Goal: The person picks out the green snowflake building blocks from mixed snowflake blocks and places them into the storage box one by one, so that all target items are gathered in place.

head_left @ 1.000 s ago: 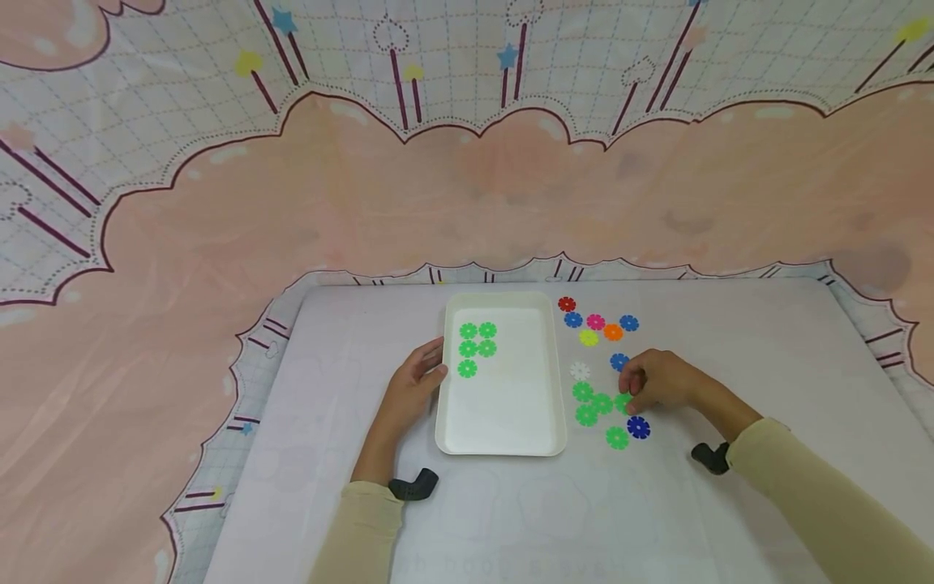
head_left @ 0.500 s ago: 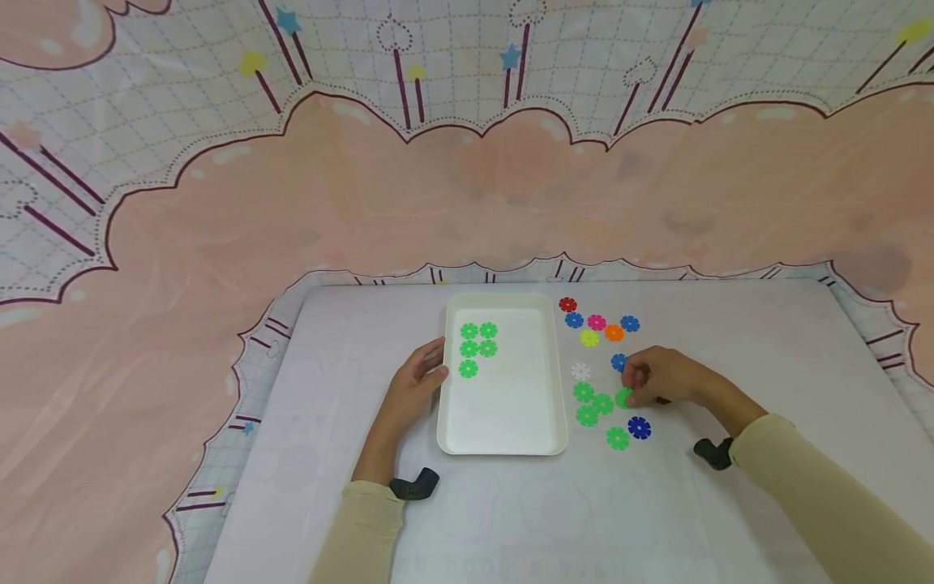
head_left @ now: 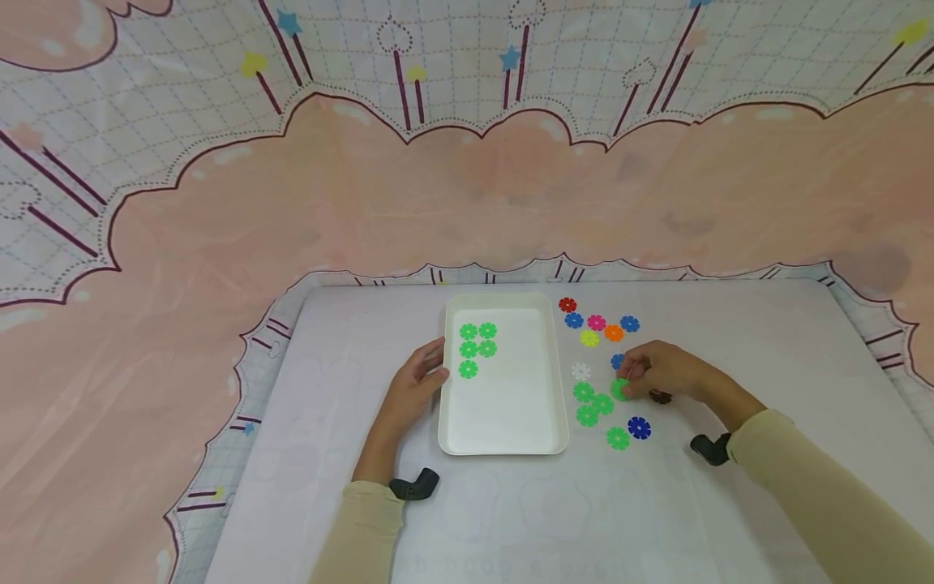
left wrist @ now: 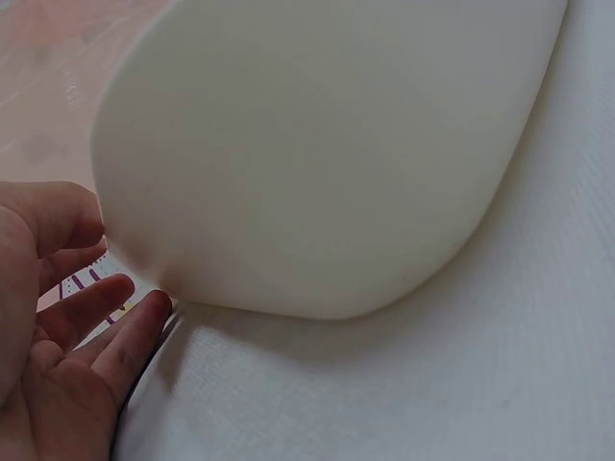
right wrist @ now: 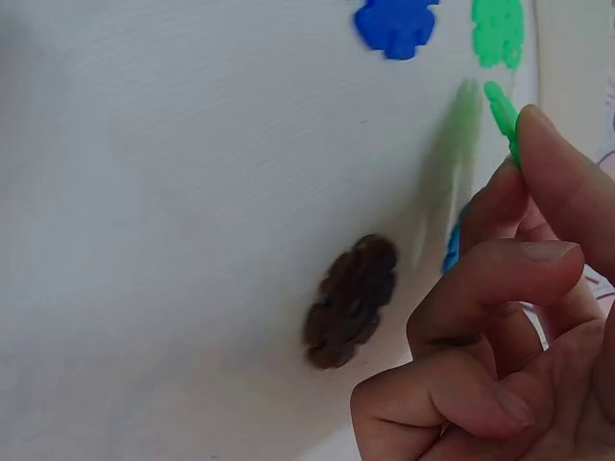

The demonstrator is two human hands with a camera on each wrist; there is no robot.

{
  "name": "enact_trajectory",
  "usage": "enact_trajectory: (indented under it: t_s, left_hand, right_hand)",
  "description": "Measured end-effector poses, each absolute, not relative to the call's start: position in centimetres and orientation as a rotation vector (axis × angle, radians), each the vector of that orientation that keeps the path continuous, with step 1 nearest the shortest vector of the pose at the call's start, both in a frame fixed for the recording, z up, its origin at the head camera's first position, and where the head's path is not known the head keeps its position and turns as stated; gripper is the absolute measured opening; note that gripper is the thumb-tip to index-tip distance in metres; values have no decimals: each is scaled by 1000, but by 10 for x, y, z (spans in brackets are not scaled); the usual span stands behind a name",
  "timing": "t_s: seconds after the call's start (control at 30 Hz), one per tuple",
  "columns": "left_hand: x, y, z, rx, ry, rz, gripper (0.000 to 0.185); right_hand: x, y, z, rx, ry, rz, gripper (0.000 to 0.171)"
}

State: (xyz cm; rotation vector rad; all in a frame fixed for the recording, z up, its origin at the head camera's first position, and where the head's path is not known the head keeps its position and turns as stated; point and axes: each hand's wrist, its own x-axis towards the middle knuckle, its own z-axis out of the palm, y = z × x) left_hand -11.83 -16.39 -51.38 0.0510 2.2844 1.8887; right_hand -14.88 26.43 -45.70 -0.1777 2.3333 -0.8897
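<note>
White tray filling most of the frame, seen from its rounded outer wall, standing on a pale textured counter, left hand at lower left, fingers straight, fingertips just at the tray's wall, patterned cloth beyond

Left hand: forearm extended forward, palm facing inward, fingers straight and relaxed, thumb uppermost. Right hand: forearm angled in from the right, fingers curled, thumb and forefinger tips pressed together in a pinch at its leftmost point.
</note>
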Motion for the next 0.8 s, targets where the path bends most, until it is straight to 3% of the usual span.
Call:
enact_trajectory:
  t_s: [0.8]
  left_hand:
    - [-118, -163, -512, 18, 2271, 1891, 53]
  right_hand:
    - [-164, 223, -431, -144, 2210, -985, 26]
